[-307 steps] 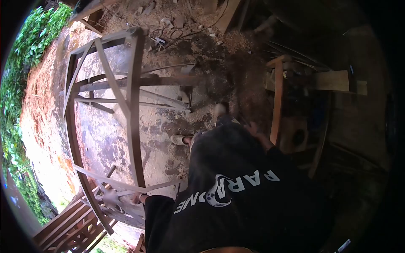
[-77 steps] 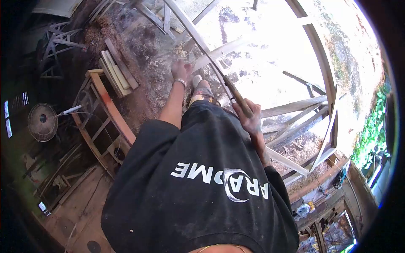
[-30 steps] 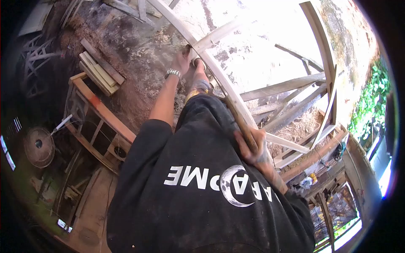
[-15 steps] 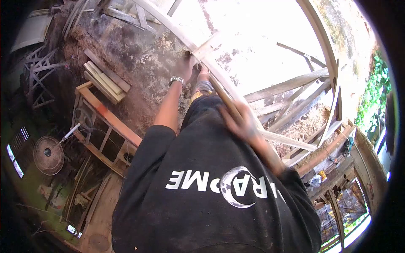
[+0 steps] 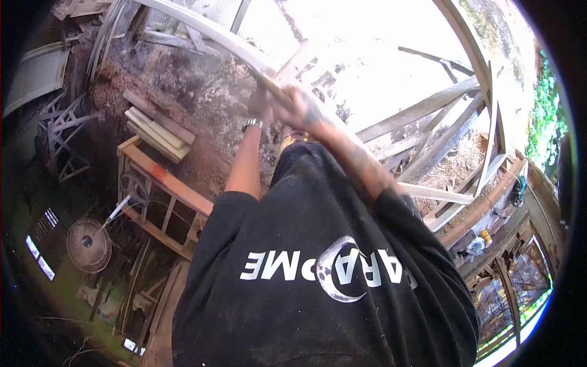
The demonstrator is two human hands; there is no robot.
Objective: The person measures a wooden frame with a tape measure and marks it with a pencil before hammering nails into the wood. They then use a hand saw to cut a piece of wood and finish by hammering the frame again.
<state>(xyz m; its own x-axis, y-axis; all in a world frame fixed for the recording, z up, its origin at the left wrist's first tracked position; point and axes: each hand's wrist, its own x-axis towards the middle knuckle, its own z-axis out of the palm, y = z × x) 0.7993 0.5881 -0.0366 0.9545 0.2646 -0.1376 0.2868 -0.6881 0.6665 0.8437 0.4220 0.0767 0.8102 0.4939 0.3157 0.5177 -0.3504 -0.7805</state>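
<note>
The biggest thing before us is the wooden frame (image 5: 428,107), an open lattice of pale slats spread over the bright ground (image 5: 367,55) on the far and right side. Its curved rail (image 5: 202,30) sweeps from the far left toward the middle, and both our hands meet on it there. Our black shirt (image 5: 318,275) fills the near middle. To the left a wooden stand (image 5: 168,183) with an orange-stained top bar sits among sawdust, with a short stack of boards (image 5: 156,125) just beyond it. A fan (image 5: 88,246) stands at the near left, well apart from the hands. Green plants (image 5: 544,104) edge the far right.

Our right hand (image 5: 301,110) is out at the curved rail, closed in a fist around a brown handle (image 5: 272,85) that points away from us along the rail. It is blurred, and we cannot make out what sits at the handle's far end. Our left hand (image 5: 260,105) is just left of the right one, up against the rail. It is blurred too, so we cannot tell whether its fingers are curled or flat. A wristband (image 5: 251,124) circles that wrist.
</note>
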